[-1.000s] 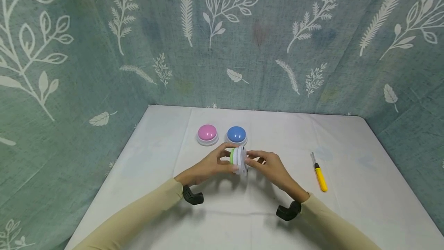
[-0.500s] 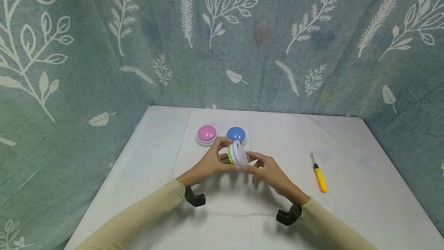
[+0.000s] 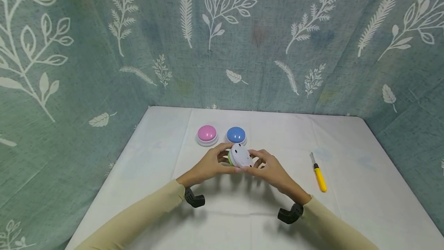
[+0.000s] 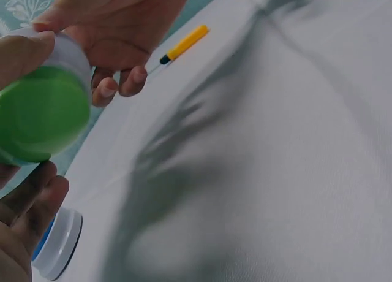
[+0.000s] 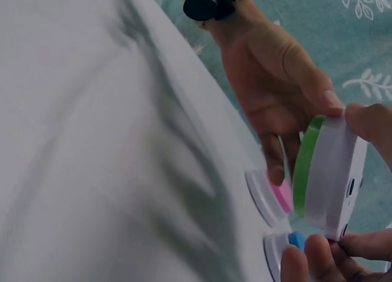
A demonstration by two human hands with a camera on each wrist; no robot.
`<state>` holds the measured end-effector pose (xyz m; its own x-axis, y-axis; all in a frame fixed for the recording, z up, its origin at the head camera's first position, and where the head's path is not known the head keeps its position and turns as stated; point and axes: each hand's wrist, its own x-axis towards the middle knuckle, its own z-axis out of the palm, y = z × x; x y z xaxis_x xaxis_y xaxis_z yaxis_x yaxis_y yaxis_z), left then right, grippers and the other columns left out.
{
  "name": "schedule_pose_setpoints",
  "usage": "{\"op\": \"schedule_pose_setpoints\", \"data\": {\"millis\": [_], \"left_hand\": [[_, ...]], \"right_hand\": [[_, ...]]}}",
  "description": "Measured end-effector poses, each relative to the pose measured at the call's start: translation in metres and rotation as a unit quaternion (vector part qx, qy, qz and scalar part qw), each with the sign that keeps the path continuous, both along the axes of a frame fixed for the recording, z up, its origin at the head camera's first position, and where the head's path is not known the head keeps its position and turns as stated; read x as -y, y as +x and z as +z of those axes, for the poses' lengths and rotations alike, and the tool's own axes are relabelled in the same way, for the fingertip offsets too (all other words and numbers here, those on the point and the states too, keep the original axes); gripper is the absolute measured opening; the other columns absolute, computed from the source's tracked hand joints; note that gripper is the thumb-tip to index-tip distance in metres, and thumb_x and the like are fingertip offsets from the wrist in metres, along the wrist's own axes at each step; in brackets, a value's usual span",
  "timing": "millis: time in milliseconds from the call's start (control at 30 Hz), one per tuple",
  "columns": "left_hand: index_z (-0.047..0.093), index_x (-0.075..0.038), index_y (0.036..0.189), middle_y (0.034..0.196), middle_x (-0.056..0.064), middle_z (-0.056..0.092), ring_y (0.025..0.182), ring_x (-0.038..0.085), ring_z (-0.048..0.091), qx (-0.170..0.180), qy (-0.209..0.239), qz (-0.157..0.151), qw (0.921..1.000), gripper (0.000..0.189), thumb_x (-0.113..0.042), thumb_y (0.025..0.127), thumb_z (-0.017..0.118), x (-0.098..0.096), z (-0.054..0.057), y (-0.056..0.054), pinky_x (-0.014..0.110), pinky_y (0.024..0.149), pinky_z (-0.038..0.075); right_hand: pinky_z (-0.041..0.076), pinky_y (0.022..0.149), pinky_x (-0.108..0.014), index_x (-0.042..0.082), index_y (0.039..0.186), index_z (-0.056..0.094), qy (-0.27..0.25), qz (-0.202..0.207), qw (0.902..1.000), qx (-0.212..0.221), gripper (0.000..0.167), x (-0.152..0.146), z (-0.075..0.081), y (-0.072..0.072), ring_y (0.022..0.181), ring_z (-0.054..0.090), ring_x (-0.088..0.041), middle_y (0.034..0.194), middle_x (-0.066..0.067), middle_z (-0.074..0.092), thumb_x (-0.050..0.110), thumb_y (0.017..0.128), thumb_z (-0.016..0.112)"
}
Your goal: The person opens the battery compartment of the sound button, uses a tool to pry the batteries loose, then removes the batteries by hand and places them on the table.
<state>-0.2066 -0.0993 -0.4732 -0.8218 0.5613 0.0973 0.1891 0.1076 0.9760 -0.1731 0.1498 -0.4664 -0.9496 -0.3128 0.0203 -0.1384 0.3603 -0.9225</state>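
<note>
A round white push button with a green dome (image 3: 241, 156) is held up over the table between both hands. My left hand (image 3: 209, 167) grips it by the rim on the left, thumb below and fingers above. On the other side my right hand (image 3: 272, 169) pinches the rim, the two thumbs nearly meeting at its near edge. Its white underside, with several dark spots, is turned up toward the head camera. The left wrist view shows the green dome (image 4: 46, 113) facing that camera. From the side, the white base (image 5: 334, 178) appears in the right wrist view.
Behind the hands, a pink push button (image 3: 207, 133) and a blue push button (image 3: 236, 134) stand side by side on the white-covered table (image 3: 166, 138). A screwdriver with a yellow handle (image 3: 320, 179) lies at the right. A leaf-patterned green curtain (image 3: 243, 61) hangs at the back.
The green button has been tipped from standing on edge so that its spotted underside now faces up toward the head camera. Both hands stay on it, the right thumb shifting to its near edge.
</note>
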Motion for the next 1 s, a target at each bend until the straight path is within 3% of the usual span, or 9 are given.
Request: {"op": "schedule_pose_setpoints", "data": {"millis": [133,267,467,633,800,1000], "left_hand": [[0.050,-0.017,0.150,0.141,0.003,0.055,0.122,0.022,0.061,0.023,-0.002,-0.004,0.9997,0.077,-0.021,0.083,0.089,0.004,-0.001,-0.001,0.044,0.101,0.051],[0.048,-0.011,0.152,0.142,0.005,0.054,0.123,0.023,0.060,0.034,0.002,-0.010,0.9994,0.082,-0.020,0.082,0.090,0.005,-0.004,-0.002,0.043,0.102,0.050],[0.047,-0.006,0.153,0.138,0.009,0.054,0.122,0.024,0.060,0.016,-0.003,-0.015,0.9998,0.086,-0.013,0.079,0.091,0.003,-0.005,-0.002,0.038,0.103,0.049],[0.048,-0.009,0.153,0.135,0.006,0.057,0.119,0.024,0.061,0.010,-0.016,-0.009,0.9998,0.088,-0.013,0.077,0.092,0.002,-0.003,-0.002,0.038,0.101,0.050],[0.048,-0.017,0.153,0.136,0.002,0.059,0.117,0.022,0.061,0.010,-0.031,-0.009,0.9994,0.091,-0.019,0.075,0.095,0.001,-0.001,-0.003,0.045,0.101,0.049],[0.045,-0.016,0.155,0.138,0.003,0.057,0.117,0.023,0.060,0.001,-0.031,-0.021,0.9993,0.094,-0.016,0.076,0.094,0.000,0.000,-0.005,0.045,0.101,0.049]], "right_hand": [[0.049,0.074,-0.034,0.006,0.147,0.056,0.017,0.016,0.9993,-0.029,0.070,-0.004,0.000,-0.003,0.092,0.057,-0.023,0.125,-0.012,0.058,0.029,0.087,0.084],[0.053,0.080,-0.040,0.007,0.147,0.056,0.015,0.036,0.9983,-0.043,0.071,-0.007,-0.001,-0.007,0.095,0.056,-0.025,0.125,-0.012,0.057,0.027,0.086,0.086],[0.054,0.083,-0.040,0.009,0.149,0.054,0.010,0.063,0.9966,-0.052,0.076,-0.011,-0.005,-0.009,0.099,0.053,-0.024,0.128,-0.008,0.056,0.025,0.084,0.088],[0.054,0.080,-0.034,0.012,0.151,0.053,0.000,0.072,0.9957,-0.058,0.079,-0.014,-0.005,-0.012,0.100,0.054,-0.024,0.131,-0.007,0.056,0.022,0.082,0.090],[0.055,0.078,-0.036,0.010,0.149,0.055,0.001,0.077,0.9942,-0.075,0.079,-0.016,-0.003,-0.014,0.099,0.055,-0.025,0.129,-0.006,0.058,0.022,0.080,0.091],[0.056,0.079,-0.039,0.010,0.147,0.056,0.023,0.082,0.9908,-0.106,0.078,-0.019,0.000,-0.016,0.097,0.056,-0.021,0.128,-0.003,0.060,0.024,0.079,0.092]]}}
